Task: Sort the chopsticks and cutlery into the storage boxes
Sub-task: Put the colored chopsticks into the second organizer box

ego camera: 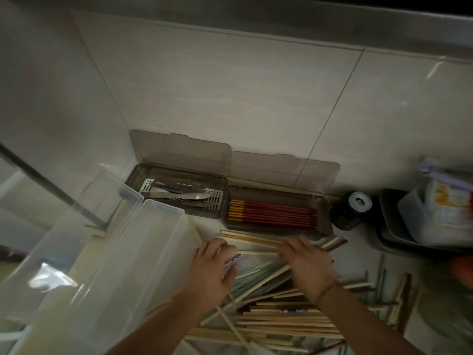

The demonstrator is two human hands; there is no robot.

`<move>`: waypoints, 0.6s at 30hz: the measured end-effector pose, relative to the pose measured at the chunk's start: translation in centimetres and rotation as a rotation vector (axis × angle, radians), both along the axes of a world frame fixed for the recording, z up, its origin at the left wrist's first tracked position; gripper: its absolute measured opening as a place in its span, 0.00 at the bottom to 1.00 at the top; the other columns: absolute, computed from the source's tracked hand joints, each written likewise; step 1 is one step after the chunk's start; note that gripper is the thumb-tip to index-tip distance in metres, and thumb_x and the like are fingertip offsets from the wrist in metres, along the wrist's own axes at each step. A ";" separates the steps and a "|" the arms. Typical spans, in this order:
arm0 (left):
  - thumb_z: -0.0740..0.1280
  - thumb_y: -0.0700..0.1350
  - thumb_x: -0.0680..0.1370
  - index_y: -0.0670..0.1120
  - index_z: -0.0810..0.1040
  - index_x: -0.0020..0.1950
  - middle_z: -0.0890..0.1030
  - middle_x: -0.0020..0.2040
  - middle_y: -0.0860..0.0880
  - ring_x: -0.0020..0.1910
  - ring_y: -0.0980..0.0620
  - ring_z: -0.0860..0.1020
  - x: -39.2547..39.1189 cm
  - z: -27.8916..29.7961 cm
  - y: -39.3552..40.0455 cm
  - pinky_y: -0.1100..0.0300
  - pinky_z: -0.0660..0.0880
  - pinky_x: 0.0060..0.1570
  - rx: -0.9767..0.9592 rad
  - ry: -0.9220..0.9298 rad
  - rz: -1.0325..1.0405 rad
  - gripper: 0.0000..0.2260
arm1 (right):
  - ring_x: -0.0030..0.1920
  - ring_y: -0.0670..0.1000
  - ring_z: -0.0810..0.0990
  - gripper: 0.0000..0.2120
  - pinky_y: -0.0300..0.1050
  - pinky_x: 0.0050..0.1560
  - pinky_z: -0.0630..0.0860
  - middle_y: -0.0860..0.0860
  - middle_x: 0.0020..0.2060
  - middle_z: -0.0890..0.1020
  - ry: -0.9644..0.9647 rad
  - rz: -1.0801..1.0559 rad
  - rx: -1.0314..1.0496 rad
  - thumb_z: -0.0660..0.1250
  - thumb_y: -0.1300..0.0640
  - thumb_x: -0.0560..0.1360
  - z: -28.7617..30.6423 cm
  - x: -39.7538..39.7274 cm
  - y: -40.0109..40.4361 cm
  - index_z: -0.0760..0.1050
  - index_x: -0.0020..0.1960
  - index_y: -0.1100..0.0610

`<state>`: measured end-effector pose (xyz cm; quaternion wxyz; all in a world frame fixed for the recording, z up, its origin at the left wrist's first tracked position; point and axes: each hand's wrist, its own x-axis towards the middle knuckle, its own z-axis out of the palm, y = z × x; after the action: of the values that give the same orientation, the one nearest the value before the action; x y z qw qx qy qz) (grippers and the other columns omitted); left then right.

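Two grey storage boxes stand open against the tiled wall. The left box [133, 179] holds metal cutlery [186, 195]. The right box [323, 213] holds red chopsticks with yellow ends [271, 213]. A heap of pale wooden and light green chopsticks [284, 316] covers the counter in front. My left hand [212, 270] and my right hand [307, 265] both lie on a small bunch of pale chopsticks [252, 239] just in front of the right box, fingers curled over its two ends. A serrated metal piece [232, 260] shows by my left thumb.
Two clear plastic bins [107, 252] stand at the left, one beside the other. A dark jar with a white lid [354, 208] sits right of the boxes. Further right, a dark tray [389, 226] carries a clear container with packets [445, 206].
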<state>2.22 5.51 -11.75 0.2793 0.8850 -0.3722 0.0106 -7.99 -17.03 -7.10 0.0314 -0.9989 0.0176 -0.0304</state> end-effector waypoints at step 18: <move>0.68 0.52 0.71 0.54 0.76 0.64 0.75 0.63 0.51 0.62 0.46 0.70 3.4 2.4 -0.9 0.46 0.71 0.53 0.152 0.006 0.125 0.21 | 0.52 0.51 0.79 0.08 0.43 0.52 0.76 0.49 0.52 0.82 0.357 -0.308 0.271 0.64 0.56 0.78 1.3 8.7 -5.5 0.80 0.52 0.48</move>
<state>5.63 4.60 -9.30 0.2115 0.9252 -0.3150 -0.0029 0.74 -22.48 -5.80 0.1560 -0.9607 0.1785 0.1444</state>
